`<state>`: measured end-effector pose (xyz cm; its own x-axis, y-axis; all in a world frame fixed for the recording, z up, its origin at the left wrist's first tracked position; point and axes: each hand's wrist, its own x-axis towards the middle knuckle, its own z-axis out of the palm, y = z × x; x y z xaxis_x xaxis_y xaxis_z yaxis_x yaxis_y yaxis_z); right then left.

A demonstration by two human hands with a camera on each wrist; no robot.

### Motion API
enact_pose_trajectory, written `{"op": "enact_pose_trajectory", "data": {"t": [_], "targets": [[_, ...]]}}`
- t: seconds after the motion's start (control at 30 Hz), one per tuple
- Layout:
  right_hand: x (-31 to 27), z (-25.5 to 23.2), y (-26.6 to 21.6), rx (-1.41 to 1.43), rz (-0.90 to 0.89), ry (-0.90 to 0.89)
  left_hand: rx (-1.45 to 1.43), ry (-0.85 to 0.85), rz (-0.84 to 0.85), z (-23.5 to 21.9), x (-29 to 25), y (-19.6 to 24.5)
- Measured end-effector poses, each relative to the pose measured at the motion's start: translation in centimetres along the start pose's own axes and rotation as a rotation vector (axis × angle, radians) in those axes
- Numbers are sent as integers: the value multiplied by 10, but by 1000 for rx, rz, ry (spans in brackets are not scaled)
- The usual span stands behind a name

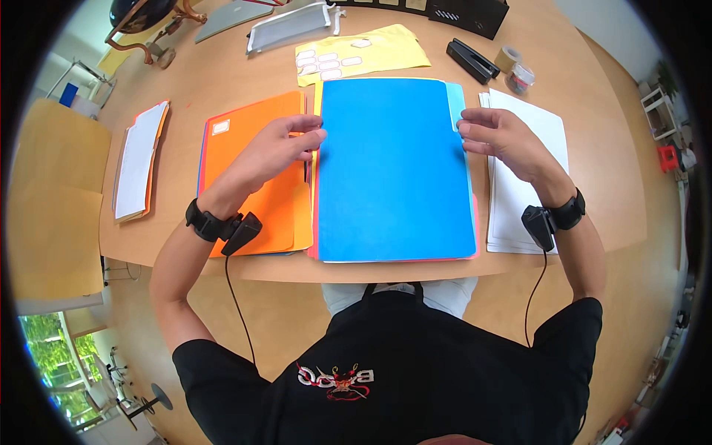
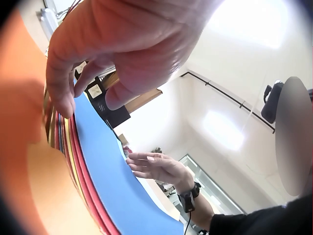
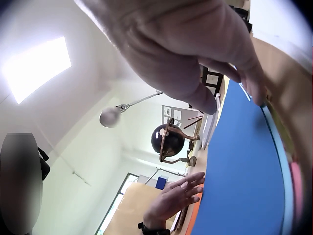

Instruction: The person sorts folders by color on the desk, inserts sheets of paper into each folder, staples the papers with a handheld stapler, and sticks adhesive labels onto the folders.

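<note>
A stack of coloured folders, topped by a blue folder (image 1: 397, 170), lies in front of me on the table. Yellow, red and light-blue edges (image 2: 82, 169) show beneath it in the left wrist view. My left hand (image 1: 278, 144) is at the stack's left side, its fingertips right by the edge and its fingers gently bent. Across from it, my right hand (image 1: 512, 141) has its fingertips at the right edge, near a light-blue tab (image 1: 455, 104). Neither hand curls round a folder. Orange folders (image 1: 256, 174) lie under the left forearm, and white paper sheets (image 1: 519, 178) lie beside the right wrist.
Behind the stack lie a yellow sheet with labels (image 1: 393, 48), a mesh pouch (image 1: 289, 28), a black stapler (image 1: 472, 61), a tape roll (image 1: 507, 58) and a small clear jar (image 1: 521, 77). Far left is a smaller paper pile (image 1: 139, 159). A globe stand (image 1: 152, 52) stands behind.
</note>
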<state>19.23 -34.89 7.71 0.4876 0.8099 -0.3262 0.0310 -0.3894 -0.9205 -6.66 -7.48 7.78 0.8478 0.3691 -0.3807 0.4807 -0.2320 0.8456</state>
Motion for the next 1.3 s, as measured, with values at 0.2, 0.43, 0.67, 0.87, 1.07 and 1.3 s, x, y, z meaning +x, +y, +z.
{"op": "enact_pose_trajectory", "data": {"t": [0.2, 0.43, 0.67, 0.87, 1.07, 1.3], "targets": [[3, -3, 5, 57, 54, 4, 307, 108, 255, -5, 4, -31], [4, -2, 3, -45, 62, -1, 763, 252, 195, 3, -7, -53], [5, 0, 0, 0, 113, 14, 835, 236, 260, 4, -19, -64], [9, -1, 6, -24, 163, -9, 469, 254, 299, -2, -7, -53], [6, 10, 7, 13, 45, -29, -29, 151, 190, 1, 7, -28], [-2, 9, 11, 89, -58, 26, -432, 80, 32, 0, 3, -13]]}}
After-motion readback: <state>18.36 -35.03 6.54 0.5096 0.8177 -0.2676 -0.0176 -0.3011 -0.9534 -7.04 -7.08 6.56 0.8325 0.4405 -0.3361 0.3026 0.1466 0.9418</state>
